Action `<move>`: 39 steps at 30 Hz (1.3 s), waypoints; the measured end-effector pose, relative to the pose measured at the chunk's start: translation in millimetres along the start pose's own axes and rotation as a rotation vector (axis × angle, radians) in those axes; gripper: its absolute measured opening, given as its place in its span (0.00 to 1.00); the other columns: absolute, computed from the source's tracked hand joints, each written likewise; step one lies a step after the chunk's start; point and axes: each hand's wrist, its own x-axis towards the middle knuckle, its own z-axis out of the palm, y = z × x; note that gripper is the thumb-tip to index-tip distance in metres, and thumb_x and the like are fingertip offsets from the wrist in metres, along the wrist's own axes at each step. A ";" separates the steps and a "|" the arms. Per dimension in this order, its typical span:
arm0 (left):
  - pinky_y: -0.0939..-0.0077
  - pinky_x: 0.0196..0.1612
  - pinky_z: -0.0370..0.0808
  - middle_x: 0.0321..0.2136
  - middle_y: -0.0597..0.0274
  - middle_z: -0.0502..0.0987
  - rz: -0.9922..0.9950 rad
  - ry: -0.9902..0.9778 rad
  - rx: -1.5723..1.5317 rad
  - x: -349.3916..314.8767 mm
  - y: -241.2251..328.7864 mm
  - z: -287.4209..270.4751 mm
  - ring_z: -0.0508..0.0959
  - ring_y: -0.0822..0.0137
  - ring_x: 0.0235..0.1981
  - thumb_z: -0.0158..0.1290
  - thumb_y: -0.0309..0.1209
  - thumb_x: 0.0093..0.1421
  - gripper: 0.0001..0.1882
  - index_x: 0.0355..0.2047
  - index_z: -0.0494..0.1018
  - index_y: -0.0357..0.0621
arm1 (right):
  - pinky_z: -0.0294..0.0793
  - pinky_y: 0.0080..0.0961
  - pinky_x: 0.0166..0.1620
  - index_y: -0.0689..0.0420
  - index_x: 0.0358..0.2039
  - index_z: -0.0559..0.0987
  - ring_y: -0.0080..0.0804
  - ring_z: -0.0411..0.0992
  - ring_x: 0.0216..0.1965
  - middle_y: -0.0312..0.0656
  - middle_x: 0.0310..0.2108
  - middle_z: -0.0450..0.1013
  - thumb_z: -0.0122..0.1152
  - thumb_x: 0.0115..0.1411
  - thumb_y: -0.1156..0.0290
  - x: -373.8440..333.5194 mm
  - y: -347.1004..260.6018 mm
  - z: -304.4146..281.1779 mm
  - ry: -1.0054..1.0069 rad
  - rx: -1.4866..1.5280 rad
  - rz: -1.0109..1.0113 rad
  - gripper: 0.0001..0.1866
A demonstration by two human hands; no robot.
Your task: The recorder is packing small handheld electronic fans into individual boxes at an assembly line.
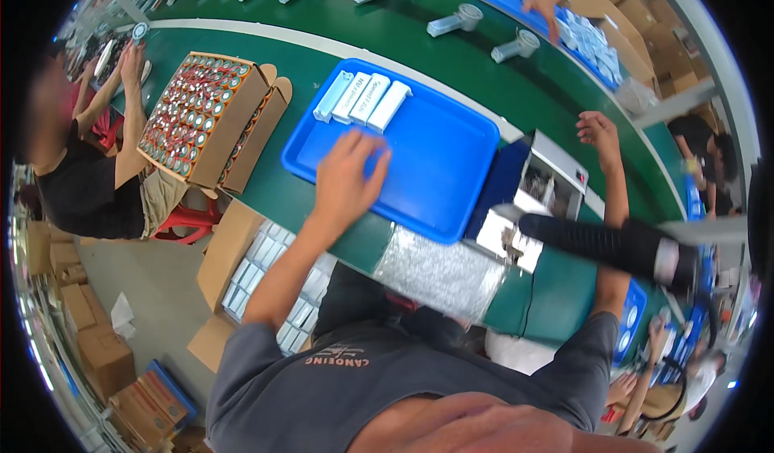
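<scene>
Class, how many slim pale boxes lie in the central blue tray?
4 slim pale boxes, side by side near the far left corner of the blue tray, beyond the left hand.

Downward head-worn fisheye, close over green workbench (566, 304)

Factory with long green conveyor (363, 26)

The tray (439, 151) is smooth, glossy plastic; the small boxes (390, 106) in it look like smooth card. A crinkled, shiny clear plastic sheet (435, 272) covers part of the smooth table (355, 243). The carton (230, 135) is matt cardboard, the shirt (419, 376) matt cloth, the stool (197, 218) smooth plastic.
</scene>
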 end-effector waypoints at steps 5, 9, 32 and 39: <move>0.56 0.47 0.78 0.45 0.40 0.77 0.150 -0.064 0.504 51.3 -25.0 67.4 0.78 0.44 0.47 0.61 0.42 0.58 0.24 0.46 0.74 0.36 | 0.73 0.25 0.32 0.61 0.42 0.79 0.23 0.74 0.31 0.38 0.30 0.76 0.57 0.68 0.62 -167.3 40.5 -38.7 0.065 -0.786 -0.440 0.14; 0.52 0.49 0.77 0.43 0.39 0.77 0.170 -0.164 0.555 58.4 -76.6 60.9 0.78 0.42 0.46 0.60 0.39 0.57 0.20 0.44 0.74 0.36 | 0.74 0.25 0.36 0.63 0.39 0.79 0.27 0.75 0.31 0.41 0.31 0.78 0.57 0.67 0.68 -283.6 -7.4 40.3 0.134 -0.419 -0.297 0.10; 0.71 0.42 0.77 0.35 0.53 0.79 -0.376 -1.258 -1.371 -148.8 103.1 -21.4 0.81 0.64 0.37 0.61 0.38 0.57 0.18 0.38 0.76 0.35 | 0.76 0.43 0.50 0.55 0.57 0.69 0.55 0.76 0.49 0.57 0.49 0.75 0.76 0.48 0.50 -455.4 69.1 -96.7 0.857 -0.902 0.450 0.41; 0.71 0.54 0.69 0.47 0.52 0.77 -0.525 -1.737 -1.379 -154.3 146.6 -40.7 0.76 0.65 0.50 0.50 0.29 0.67 0.24 0.62 0.60 0.40 | 0.75 0.37 0.52 0.50 0.57 0.73 0.49 0.73 0.52 0.46 0.54 0.69 0.75 0.50 0.71 -422.8 -11.4 34.2 0.342 -0.630 -0.248 0.33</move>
